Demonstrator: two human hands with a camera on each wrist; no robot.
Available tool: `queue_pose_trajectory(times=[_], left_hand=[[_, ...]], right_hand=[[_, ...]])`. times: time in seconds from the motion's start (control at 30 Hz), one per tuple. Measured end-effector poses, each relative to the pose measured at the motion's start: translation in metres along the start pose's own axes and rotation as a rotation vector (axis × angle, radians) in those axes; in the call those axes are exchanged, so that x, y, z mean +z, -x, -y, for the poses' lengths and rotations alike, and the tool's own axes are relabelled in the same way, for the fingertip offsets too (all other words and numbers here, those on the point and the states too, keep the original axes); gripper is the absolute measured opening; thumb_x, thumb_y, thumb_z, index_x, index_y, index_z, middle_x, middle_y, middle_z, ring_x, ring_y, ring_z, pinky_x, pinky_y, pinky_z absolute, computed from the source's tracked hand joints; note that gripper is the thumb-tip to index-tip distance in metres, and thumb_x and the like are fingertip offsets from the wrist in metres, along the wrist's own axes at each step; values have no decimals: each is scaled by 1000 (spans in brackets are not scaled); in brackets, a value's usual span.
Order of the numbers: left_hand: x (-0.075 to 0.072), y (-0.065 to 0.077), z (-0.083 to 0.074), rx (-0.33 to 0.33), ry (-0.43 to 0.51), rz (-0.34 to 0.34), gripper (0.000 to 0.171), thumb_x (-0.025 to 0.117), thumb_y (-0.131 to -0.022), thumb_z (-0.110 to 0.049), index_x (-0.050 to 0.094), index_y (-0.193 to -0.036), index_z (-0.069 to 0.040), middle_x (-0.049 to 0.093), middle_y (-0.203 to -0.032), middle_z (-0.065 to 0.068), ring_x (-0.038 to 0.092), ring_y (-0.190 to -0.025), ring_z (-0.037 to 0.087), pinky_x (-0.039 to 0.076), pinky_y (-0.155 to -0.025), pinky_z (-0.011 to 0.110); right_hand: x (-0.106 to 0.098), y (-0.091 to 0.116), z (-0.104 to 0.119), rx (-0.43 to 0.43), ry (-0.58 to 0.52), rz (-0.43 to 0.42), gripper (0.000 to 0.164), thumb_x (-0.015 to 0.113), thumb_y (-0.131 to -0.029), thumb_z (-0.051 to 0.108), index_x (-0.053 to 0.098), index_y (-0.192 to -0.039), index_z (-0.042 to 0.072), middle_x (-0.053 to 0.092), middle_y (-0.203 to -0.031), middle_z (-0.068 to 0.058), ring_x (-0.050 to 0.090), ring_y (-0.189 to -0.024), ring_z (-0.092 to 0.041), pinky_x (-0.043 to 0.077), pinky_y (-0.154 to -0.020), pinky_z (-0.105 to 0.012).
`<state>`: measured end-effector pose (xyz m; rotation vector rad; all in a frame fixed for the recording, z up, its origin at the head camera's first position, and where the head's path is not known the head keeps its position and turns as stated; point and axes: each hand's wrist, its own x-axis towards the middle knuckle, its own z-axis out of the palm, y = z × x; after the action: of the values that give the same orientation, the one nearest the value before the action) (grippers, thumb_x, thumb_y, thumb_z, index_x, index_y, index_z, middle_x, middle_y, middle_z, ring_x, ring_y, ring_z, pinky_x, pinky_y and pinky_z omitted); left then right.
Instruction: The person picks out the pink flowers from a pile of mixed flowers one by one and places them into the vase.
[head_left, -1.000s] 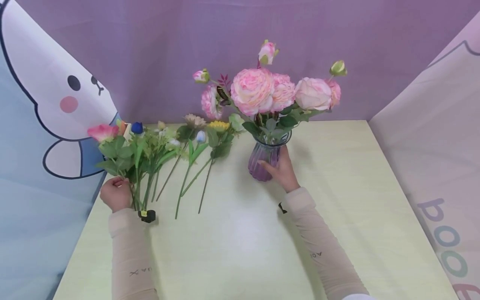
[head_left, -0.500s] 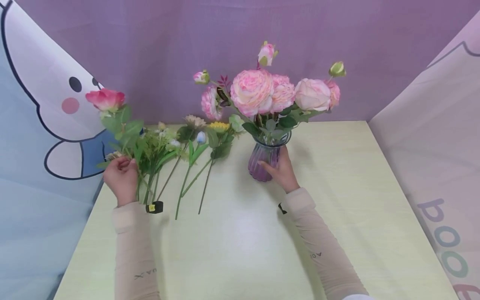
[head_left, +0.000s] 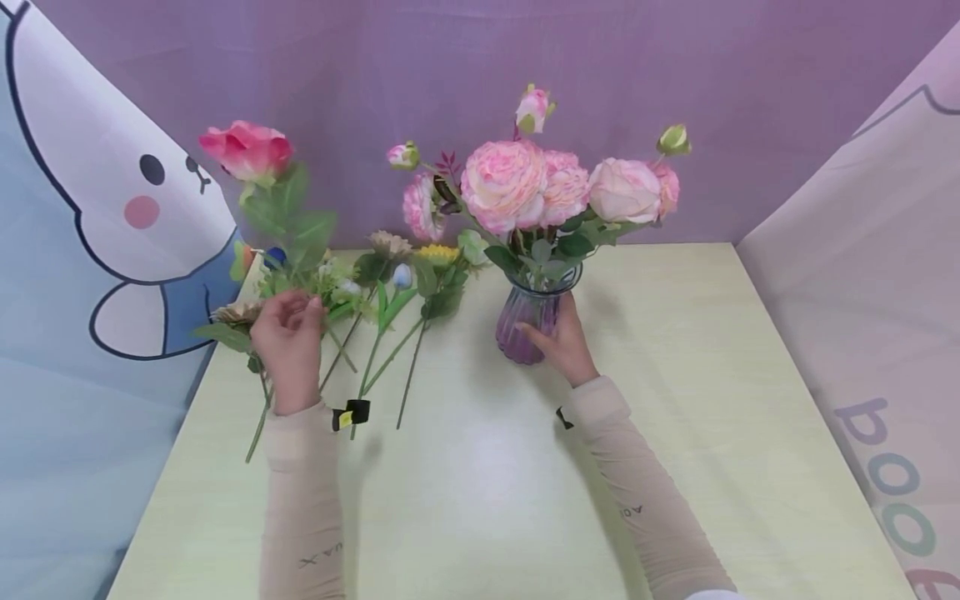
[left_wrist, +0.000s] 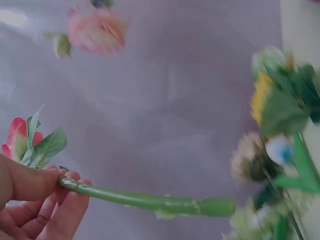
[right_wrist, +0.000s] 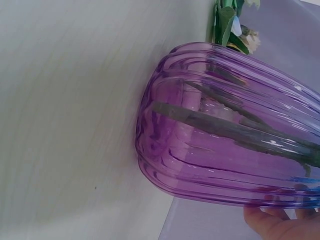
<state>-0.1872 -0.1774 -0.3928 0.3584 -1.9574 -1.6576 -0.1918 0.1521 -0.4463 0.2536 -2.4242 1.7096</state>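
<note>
My left hand (head_left: 288,346) pinches the green stem (left_wrist: 150,200) of a deep pink rose (head_left: 247,152) between thumb and fingers. The bloom stands upright above the hand, its leaves over the flowers lying behind; in the left wrist view the stem's cut end sticks out past the fingers. With thumb in front and fingers behind, my right hand (head_left: 567,346) grips a ribbed purple glass vase (head_left: 517,327) upright on the table. Pale pink peonies (head_left: 504,183) with buds fill its mouth. Through the glass (right_wrist: 175,150), dark stems show inside in the right wrist view.
Loose artificial flowers lie at the table's back left: a blue-white tulip (head_left: 402,276), a yellow sunflower (head_left: 437,252), a beige bloom (head_left: 390,243) and a dark blue bud (head_left: 274,257). Another beige flower (head_left: 236,313) lies beside the left hand. A purple curtain (head_left: 330,108) hangs behind the table.
My left hand has lifted the deep pink rose from the pile and carried it up and to the right. The right hand and the vase have stayed in place.
</note>
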Motion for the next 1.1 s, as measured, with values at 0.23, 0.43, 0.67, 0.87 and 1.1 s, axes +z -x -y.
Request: queue_pose_trajectory(times=[0.23, 0.43, 0.67, 0.87, 1.1], left_hand=[[12, 23, -29, 72, 231, 6, 11, 67, -84, 0, 63, -87, -9, 63, -83, 3, 62, -68, 11, 55, -62, 21], [20, 44, -52, 179, 394, 64, 11, 66, -81, 8, 63, -86, -1, 64, -79, 5, 64, -69, 14, 56, -61, 25], [37, 68, -76, 359, 472, 172, 7, 61, -80, 15, 57, -86, 13, 67, -81, 1, 64, -67, 12, 55, -59, 24], [58, 85, -93, 446, 493, 304, 11, 60, -79, 16, 51, -86, 20, 67, -84, -4, 65, -70, 10, 55, -59, 24], [80, 88, -106, 474, 552, 427, 9, 61, -80, 17, 53, -85, 17, 66, -85, -7, 65, -73, 10, 56, -62, 26]], right_hand=[[0, 1, 1, 15, 7, 0, 90, 71, -83, 9, 9, -147, 0, 21, -152, -21, 21, -141, -33, 19, -115, -44], [0, 1, 0, 14, 17, -4, 91, 71, -83, 10, 8, -148, 0, 20, -152, -20, 20, -141, -33, 18, -115, -43], [-1, 1, 2, 17, 16, -6, 91, 72, -83, 10, 8, -148, 0, 20, -152, -21, 20, -141, -33, 18, -115, -44], [-1, 1, 1, 12, 16, -8, 91, 71, -83, 9, 8, -147, -1, 20, -151, -22, 21, -141, -34, 18, -115, -44], [-1, 1, 0, -10, 2, -7, 91, 71, -83, 7, 7, -147, -3, 19, -151, -24, 20, -141, -34, 18, -115, -43]])
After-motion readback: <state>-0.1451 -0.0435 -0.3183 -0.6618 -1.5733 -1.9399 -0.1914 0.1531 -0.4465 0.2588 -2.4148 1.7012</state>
